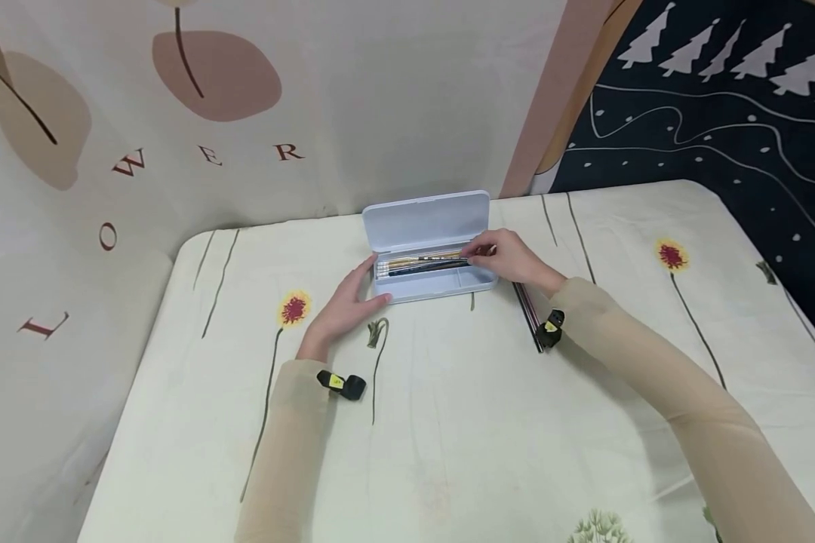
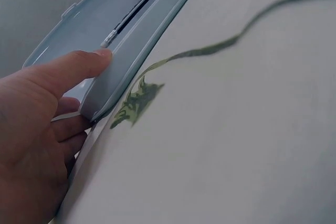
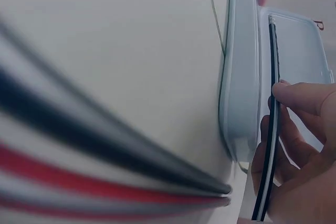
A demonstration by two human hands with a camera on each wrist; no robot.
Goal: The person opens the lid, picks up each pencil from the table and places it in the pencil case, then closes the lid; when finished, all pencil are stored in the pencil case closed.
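A light blue pencil case [image 1: 426,220] lies with its lid raised and several pencils [image 1: 407,265] in its tray. At its left end my left hand [image 1: 342,308] grips the case, thumb [image 2: 89,65] on the near wall and fingers at the end. My right hand [image 1: 511,258] is over the case's right end. Between thumb and fingers it pinches a dark, light-striped pencil [image 3: 273,56] with a pale tip at its far end. This pencil lies lengthwise above the tray; whether it touches the others I cannot tell.
Several dark and red pencils [image 1: 528,320] lie on the flower-printed cloth [image 1: 448,422] right of the case, partly below my right wrist. They blur close to the right wrist camera. A pale printed curtain [image 1: 407,98] hangs behind the case.
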